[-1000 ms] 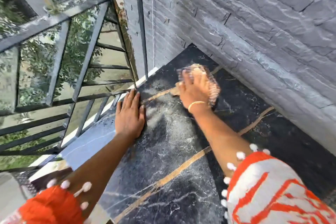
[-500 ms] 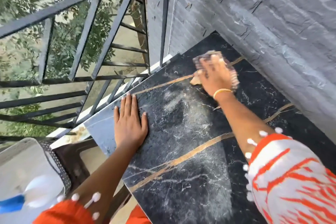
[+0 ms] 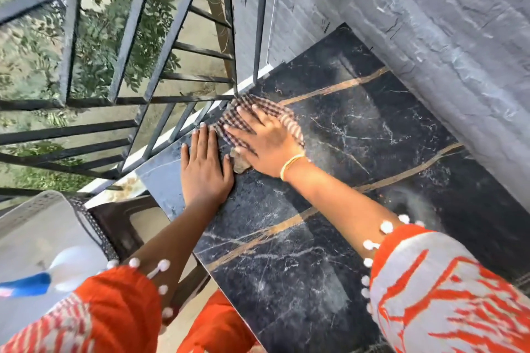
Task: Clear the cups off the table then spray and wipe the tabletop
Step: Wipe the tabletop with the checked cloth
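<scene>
The black marble tabletop (image 3: 329, 209) with gold veins fills the middle of the head view. A checked cloth (image 3: 275, 110) lies at its far left edge by the railing. My right hand (image 3: 263, 140) presses flat on the cloth with fingers spread. My left hand (image 3: 205, 166) rests flat on the tabletop's left edge, right beside the cloth, fingers straight. A white spray bottle with a blue part (image 3: 57, 272) shows at the lower left, off the table. No cups are in view.
A dark metal railing (image 3: 134, 37) runs along the table's left side with trees beyond. A grey stone wall (image 3: 430, 37) borders the table's far and right sides. A brown chair (image 3: 129, 223) with a white surface stands at the lower left.
My right hand has slid the cloth from the table's far middle leftward to the railing edge, next to my left hand. My left hand stays flat at the edge.
</scene>
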`<state>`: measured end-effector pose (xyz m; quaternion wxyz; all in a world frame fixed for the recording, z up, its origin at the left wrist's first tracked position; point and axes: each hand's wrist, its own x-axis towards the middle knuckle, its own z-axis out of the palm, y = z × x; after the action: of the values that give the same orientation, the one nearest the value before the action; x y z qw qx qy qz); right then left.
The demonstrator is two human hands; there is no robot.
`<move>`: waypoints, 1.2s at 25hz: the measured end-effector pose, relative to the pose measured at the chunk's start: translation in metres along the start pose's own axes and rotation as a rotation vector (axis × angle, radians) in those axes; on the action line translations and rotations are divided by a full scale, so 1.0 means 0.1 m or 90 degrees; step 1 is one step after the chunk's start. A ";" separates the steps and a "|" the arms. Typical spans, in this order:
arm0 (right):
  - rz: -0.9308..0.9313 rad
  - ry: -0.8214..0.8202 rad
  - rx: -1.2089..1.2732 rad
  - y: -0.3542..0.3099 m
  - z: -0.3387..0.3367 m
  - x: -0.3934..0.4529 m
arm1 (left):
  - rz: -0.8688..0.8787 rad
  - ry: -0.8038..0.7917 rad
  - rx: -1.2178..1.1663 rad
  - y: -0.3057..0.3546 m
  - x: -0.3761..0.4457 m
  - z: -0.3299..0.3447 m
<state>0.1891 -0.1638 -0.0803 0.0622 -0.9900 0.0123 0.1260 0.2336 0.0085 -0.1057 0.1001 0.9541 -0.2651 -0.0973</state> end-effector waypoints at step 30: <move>0.659 0.056 0.098 1.57 0.28 -1.65 | 0.001 0.054 -0.010 -0.02 0.02 0.11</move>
<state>0.0157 -0.3147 -0.0850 0.0640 -0.8513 0.5117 0.0970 0.2335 0.0084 -0.1166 0.1187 0.9563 -0.2608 -0.0588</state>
